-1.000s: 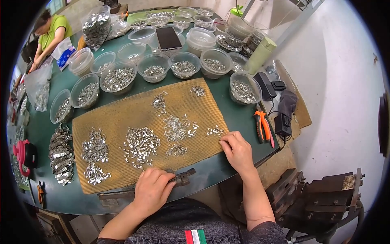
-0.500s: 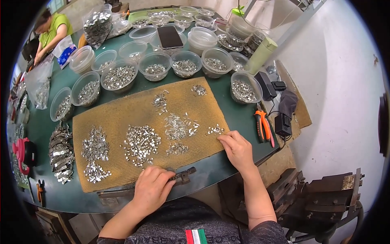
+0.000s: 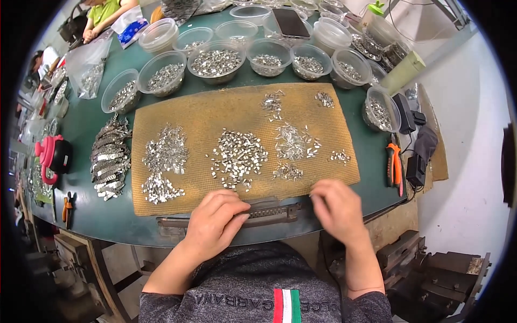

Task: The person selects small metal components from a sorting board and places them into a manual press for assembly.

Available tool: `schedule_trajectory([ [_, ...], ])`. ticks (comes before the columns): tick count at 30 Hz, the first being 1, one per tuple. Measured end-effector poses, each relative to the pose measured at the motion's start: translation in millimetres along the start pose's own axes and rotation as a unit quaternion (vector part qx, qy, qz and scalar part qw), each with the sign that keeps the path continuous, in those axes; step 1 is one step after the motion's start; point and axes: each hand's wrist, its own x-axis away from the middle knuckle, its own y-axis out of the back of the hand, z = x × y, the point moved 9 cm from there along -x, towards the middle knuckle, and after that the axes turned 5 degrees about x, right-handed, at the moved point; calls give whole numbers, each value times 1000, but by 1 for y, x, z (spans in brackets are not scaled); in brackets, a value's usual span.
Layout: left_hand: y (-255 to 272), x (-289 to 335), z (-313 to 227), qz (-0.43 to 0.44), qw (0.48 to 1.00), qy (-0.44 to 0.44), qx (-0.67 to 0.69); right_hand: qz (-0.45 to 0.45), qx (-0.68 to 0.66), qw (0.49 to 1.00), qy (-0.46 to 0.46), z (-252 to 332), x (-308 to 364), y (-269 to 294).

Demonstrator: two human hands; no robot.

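Observation:
A dark metal bar fixture [image 3: 291, 213] lies along the front edge of the table, with a short strip of metal links [image 3: 264, 213] in its slot. My left hand [image 3: 218, 218] rests over the left part of the fixture, its thumb and fingers pressed together at the strip's end; whatever is between them is hidden. To the right of the fixture hovers my right hand [image 3: 339, 207], fingers curled in a pinch, any small piece too hidden to name. Beyond both hands, a tan textured mat [image 3: 204, 113] carries sorted piles of small silver metal pieces [image 3: 238, 156].
Clear plastic bowls [image 3: 215, 62] of metal pieces curve behind the mat. Finished-looking metal watch bands [image 3: 110, 156] lie left of it. Orange-handled pliers [image 3: 394, 167] lie at right, smaller pliers [image 3: 67, 210] at left. A phone [image 3: 291, 23] sits on bowls. Another person [image 3: 105, 13] works far left.
My right hand has lifted off the small pile at the mat's right edge and come back toward the fixture. The left hand stays at the fixture. The whole view has shifted.

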Motion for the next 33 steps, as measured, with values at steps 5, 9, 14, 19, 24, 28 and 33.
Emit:
schedule_trajectory([
  [5,7,8,6,-6,1000,7,-2,50,-67,993,85,46,3,-37],
  [9,9,12,9,-13,1000,7,5,60,-40,993,98,57,4,-49],
  [14,7,14,10,-14,1000,5,11,50,-6,994,100,65,8,-50],
  [19,10,13,4,-12,1000,1,19,68,-27,994,83,60,6,-48],
  [24,36,8,-10,-2,993,-13,116,75,-59,995,21,56,1,-50],
  [28,84,12,-38,-49,970,-55,234,67,-38,997,31,58,1,-51],
  [33,139,27,-78,31,903,-258,341,103,-143,983,-53,37,-2,-48],
])
